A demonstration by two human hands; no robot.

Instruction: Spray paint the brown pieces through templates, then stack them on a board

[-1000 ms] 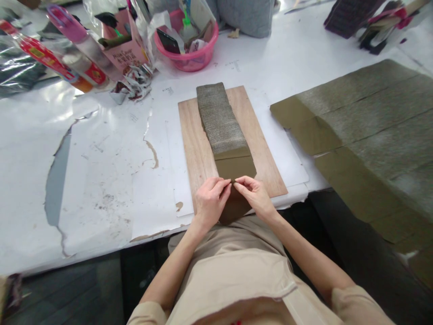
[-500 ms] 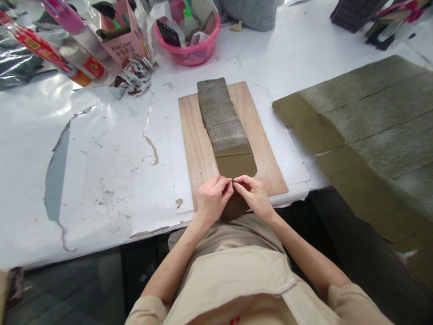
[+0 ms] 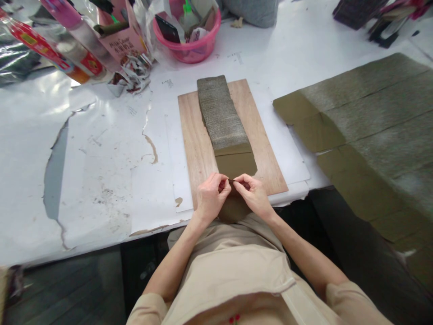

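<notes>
A long olive-brown strip of fabric (image 3: 223, 117), fuzzy over most of its length and smooth near me, lies on a wooden board (image 3: 267, 158). Its near end bends over the board's front edge and hangs towards my lap. My left hand (image 3: 211, 194) pinches the fold of the strip between thumb and fingertips. Close beside it, my right hand (image 3: 252, 194) pinches the same fold, a small gap between the two pinches. The exact edge under the fingertips is partly hidden.
Larger olive panels (image 3: 372, 117) overhang the table edge at right. A pink basket (image 3: 189, 54) with a phone and small items stands at the back. Bottles (image 3: 50, 49), a pink box (image 3: 123, 43) and crumpled wrappers (image 3: 135, 72) are back left. The white table covering (image 3: 101, 158) is torn.
My left hand has shifted slightly left along the fold, widening the gap between the fingertips. The right hand stays nearly in place, still pinching. The view has tilted very slightly.
</notes>
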